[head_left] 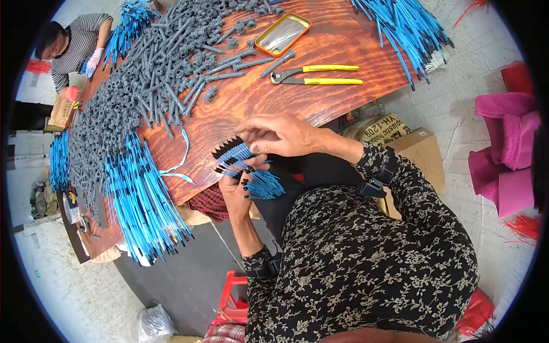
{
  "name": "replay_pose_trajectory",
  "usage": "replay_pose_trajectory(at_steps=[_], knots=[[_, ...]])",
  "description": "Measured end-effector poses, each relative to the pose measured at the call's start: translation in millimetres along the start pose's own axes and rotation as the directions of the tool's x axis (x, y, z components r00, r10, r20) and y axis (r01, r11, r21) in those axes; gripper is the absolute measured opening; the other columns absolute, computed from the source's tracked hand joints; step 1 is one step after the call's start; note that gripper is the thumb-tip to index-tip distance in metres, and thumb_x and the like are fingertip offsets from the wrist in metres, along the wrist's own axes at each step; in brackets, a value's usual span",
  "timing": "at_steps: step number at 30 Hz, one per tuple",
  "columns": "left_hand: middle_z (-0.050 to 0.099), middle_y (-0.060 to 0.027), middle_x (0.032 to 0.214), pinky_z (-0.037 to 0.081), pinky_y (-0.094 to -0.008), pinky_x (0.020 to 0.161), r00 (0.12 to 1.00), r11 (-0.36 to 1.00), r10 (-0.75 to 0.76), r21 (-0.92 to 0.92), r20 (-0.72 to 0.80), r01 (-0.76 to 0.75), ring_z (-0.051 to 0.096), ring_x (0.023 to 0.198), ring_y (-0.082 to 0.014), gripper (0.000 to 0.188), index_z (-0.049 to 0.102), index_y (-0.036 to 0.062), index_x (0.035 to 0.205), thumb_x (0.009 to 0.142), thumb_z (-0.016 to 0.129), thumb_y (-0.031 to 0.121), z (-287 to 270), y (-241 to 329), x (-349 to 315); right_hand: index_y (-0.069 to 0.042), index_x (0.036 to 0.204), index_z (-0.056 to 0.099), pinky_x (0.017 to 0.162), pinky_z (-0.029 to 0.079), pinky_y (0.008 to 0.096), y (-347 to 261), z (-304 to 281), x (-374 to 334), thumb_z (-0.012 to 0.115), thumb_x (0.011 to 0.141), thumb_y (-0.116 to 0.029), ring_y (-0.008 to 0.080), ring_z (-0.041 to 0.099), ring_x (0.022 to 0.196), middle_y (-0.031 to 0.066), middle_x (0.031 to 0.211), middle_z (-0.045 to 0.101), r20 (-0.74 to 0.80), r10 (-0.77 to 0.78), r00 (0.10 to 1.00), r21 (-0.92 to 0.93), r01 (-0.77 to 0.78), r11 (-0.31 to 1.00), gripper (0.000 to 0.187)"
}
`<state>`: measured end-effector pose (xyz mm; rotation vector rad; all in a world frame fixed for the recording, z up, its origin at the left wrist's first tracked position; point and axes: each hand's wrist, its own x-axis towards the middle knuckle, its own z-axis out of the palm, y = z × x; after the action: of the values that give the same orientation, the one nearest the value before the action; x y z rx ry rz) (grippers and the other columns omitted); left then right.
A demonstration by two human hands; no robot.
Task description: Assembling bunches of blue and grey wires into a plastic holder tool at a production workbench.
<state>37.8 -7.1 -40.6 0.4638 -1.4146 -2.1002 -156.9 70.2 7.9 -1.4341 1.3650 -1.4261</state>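
Two bare hands meet over the lap, just off the edge of one reddish-brown wooden table. The left hand is curled firmly around one bundle of thin blue rods with black tips; the tips overlap too much to count. Part of it fans into a flat row. The right hand bends thumb and fingers at that row's upper end, but I cannot tell whether they pinch a rod.

On the table lie one pair of steel pincers with two yellow handles, one shallow rectangular tin with an orange rim, and one heap of grey plastic bolt-like pieces, beyond counting. Four larger blue bundles sit around the table's edge: two at the left, one at the upper left, one at the upper right. One co-worker in a striped top is at the far side. One red plastic stool stands below.
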Motion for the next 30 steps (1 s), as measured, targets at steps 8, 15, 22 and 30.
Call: replay_pose_trajectory(at_steps=[8,15,22,30], knots=[[0.069,-0.0207,0.101,0.054,-0.0304,0.073,0.997,0.988,-0.034,0.15,-0.073,0.045,0.067,0.08,-0.0204,0.022,0.064,-0.0048,0.108,0.092,0.062,0.011,-15.0,5.2,-19.6,0.002,0.135,0.047,0.084,0.049,0.0325,18.5,25.0,0.6,0.059,0.089,-0.057,0.0179,0.061,0.1,0.0108,0.105,0.063,0.276,0.069,0.959,0.326,-0.161,0.932,0.075],[0.069,-0.0182,0.094,0.054,-0.0325,0.074,0.968,0.924,0.228,0.335,-0.104,-0.182,0.067,0.079,-0.0227,0.024,0.061,-0.0015,0.104,0.089,0.069,0.015,-34.6,-5.5,-45.1,-0.002,0.138,0.046,0.089,0.045,0.031,27.1,53.2,-14.6,0.056,0.081,-0.073,0.0191,0.056,0.106,0.0068,0.109,0.061,0.463,-0.062,0.884,0.365,-0.127,0.922,0.091],[0.068,-0.0229,0.102,0.055,-0.037,0.077,0.976,0.971,0.185,0.177,-0.112,-0.163,0.068,0.086,-0.0274,0.022,0.061,-0.0019,0.102,0.087,0.069,0.011,-9.6,20.1,-65.4,-0.008,0.137,0.047,0.09,0.045,0.0304,81.0,86.8,-34.7,0.073,0.078,-0.059,0.0177,0.056,0.107,0.0056,0.11,0.061,0.56,-0.066,0.826,0.242,-0.087,0.966,0.083],[0.067,-0.0277,0.105,0.058,-0.0399,0.076,0.975,0.994,0.088,0.074,-0.202,-0.075,0.069,0.088,-0.0339,0.023,0.063,-0.0048,0.102,0.082,0.071,0.004,17.5,35.8,-74.0,-0.005,0.126,0.051,0.088,0.047,0.0296,71.7,89.5,-38.2,0.089,0.068,-0.031,0.014,0.056,0.103,0.0034,0.108,0.06,0.694,-0.052,0.718,0.365,-0.288,0.886,0.074]])
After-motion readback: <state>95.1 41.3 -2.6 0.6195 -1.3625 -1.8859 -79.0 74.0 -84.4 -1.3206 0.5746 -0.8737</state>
